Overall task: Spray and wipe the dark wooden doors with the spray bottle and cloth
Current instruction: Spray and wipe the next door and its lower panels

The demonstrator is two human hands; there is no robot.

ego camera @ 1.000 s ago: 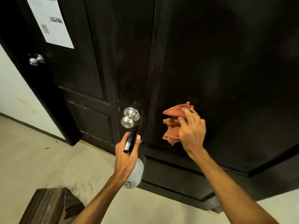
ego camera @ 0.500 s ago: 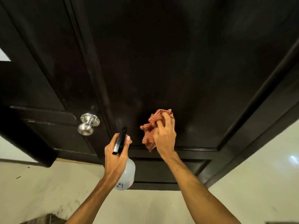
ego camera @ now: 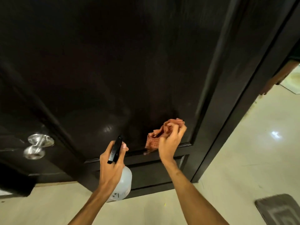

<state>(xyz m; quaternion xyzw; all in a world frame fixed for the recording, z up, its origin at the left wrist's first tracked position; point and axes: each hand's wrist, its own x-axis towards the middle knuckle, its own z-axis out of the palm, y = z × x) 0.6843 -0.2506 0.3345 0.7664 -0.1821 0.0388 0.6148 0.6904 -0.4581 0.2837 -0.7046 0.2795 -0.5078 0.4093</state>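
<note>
The right hand (ego camera: 168,142) clenches the bunched cloth (ego camera: 159,133) against the door (ego camera: 113,70), at the lower right corner of its tall panel. Unwiped panel stretches up and left from there. The left hand (ego camera: 112,164) grips the spray bottle (ego camera: 121,181), nozzle toward the panel's bottom edge, just left of the cloth.

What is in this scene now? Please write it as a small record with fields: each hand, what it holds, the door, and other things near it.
left hand: grips the spray bottle, black nozzle pointing at the door
right hand: presses the cloth on the door
cloth: reddish, crumpled, at the lower right corner of the large panel
door: dark wood, panelled, shiny patch near the bottle nozzle
door knob: silver, left of both hands, untouched
floor: pale glossy tiles
mat: grey, bottom right corner
</note>
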